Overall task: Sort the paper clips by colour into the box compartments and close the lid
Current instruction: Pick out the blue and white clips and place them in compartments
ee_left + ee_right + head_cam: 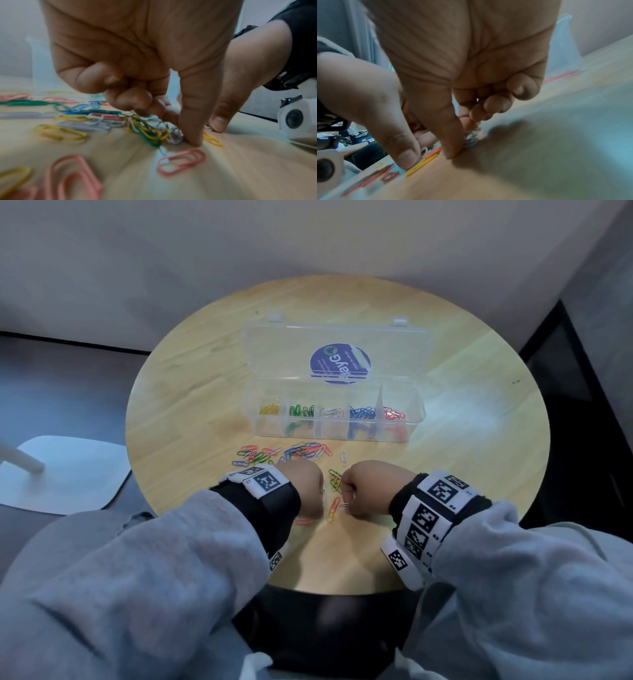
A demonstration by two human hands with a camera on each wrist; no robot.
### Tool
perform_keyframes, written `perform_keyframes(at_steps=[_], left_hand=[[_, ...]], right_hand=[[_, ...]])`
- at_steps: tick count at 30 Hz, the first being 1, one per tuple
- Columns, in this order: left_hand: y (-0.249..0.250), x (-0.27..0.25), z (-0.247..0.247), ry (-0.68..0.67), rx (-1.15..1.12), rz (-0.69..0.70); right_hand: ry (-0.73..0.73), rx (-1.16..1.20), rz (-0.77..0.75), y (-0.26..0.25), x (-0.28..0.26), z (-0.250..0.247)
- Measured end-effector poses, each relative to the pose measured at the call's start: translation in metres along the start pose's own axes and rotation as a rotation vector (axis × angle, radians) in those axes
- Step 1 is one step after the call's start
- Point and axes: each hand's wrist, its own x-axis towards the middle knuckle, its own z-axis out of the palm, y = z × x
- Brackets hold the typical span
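A clear compartment box point(334, 433) stands open on the round wooden table point(462, 405), its lid point(335, 350) laid back. Its compartments hold yellow, green, white, blue and red clips. Loose mixed paper clips point(284, 453) lie in front of it. Both hands work close together at the near edge. My left hand point(320, 494) point(181, 129) has curled fingers, and its thumb and forefinger pinch a white clip point(175, 134) beside a green and yellow tangle point(149, 131). My right hand point(346, 498) point(462, 138) pinches a white clip point(471, 141) at the table top.
Green, yellow and orange clips point(335, 479) lie between the hands, and a red clip point(181, 161) lies nearer me. One white clip point(343, 457) lies apart. A white chair seat point(68, 474) is at the left, below the table. The wall runs behind.
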Motion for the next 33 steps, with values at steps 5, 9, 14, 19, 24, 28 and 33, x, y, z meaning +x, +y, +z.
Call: perform_keyframes(at_steps=[5, 9, 14, 19, 24, 28, 33], left_hand=[[-0.014, -0.003, -0.013, -0.002, -0.260, 0.021], [-0.030, -0.007, -0.028, -0.026, -0.752, 0.039], [-0.038, -0.012, -0.043, 0.054, -1.291, 0.025], [-0.034, -0.012, -0.041, 0.063, -1.213, -0.058], [-0.018, -0.014, -0.026, 0.079, -0.196, 0.016], [-0.010, -0.011, -0.016, 0.073, 0.047, 0.037], [-0.004, -0.008, -0.015, 0.093, 0.138, 0.056]], right_hand=[[-0.052, -0.020, -0.010, -0.001, -0.005, -0.001], [-0.062, 0.026, -0.035, 0.000, -0.009, -0.005], [-0.001, 0.225, -0.052, 0.013, -0.011, -0.014], [0.043, 0.662, -0.050, 0.027, -0.012, -0.027], [0.022, 0.945, -0.021, 0.034, -0.010, -0.030], [0.028, 1.152, 0.004, 0.034, -0.012, -0.033], [0.076, 1.366, 0.069, 0.034, -0.008, -0.036]])
